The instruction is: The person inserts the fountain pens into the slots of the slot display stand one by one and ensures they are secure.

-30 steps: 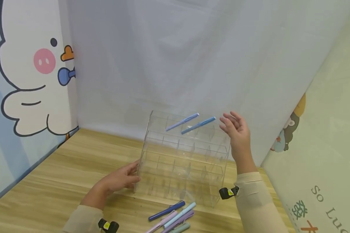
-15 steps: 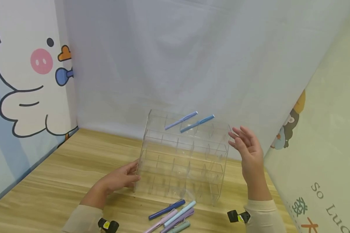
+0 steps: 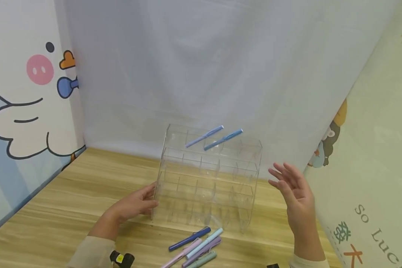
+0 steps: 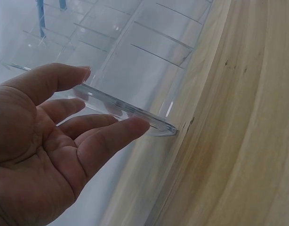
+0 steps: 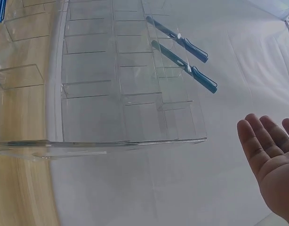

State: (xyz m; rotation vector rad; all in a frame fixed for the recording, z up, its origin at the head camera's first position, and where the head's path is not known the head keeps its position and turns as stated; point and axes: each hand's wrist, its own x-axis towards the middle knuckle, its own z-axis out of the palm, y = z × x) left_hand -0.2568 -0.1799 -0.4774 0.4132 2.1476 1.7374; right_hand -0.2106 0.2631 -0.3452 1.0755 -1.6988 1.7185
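A clear acrylic pen rack [image 3: 210,160] with several stepped rows of compartments stands upright on the table. A periwinkle pen [image 3: 204,136] and a blue pen [image 3: 223,140] lean side by side in its top row. My left hand [image 4: 55,136] holds the rack's left side panel, the thumb at one edge and the fingers along the outer face. To the right of the rack, my right hand [image 3: 296,193] is held apart from it, palm turned inward, fingers loosely extended and nothing in them.
In front of the rack lie a dark blue pen [image 3: 190,239], a pink pen [image 3: 182,255], a light blue pen [image 3: 204,243], a purple pen [image 3: 202,254] and a green pen [image 3: 203,259] on the wooden table [image 3: 63,208]. A white curtain [image 3: 187,74] hangs behind.
My right hand has moved away from the top row, down and to the right. The left hand stays at the rack's side, and both upper pens keep their places.
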